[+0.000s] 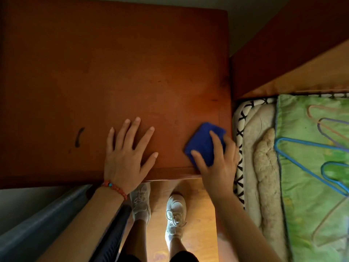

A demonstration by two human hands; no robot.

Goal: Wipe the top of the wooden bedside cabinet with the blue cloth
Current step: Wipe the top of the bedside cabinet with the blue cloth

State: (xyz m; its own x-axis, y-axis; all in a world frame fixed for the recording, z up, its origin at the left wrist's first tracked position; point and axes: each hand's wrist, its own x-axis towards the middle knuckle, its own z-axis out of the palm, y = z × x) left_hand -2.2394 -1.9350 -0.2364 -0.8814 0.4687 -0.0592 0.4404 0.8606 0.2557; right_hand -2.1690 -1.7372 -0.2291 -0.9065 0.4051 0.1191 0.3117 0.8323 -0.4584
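Where cabinet top (113, 72) ends, blue cloth (203, 142) under right hand (217, 163)

One head-worn view looks almost straight down from close above the cabinet top (113, 72), with floor (198, 214) near and bed (311, 167) right.

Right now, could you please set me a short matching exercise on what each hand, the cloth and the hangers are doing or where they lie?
Column one:
1. left hand
2. right hand
3. blue cloth
4. blue hangers

Column two:
A. lie on the green bedding, beside the cabinet
B. flat on the cabinet top, fingers spread, holding nothing
C. sits near the cabinet top's front right corner
D. presses down on the cloth

Pairs: 1-B, 2-D, 3-C, 4-A
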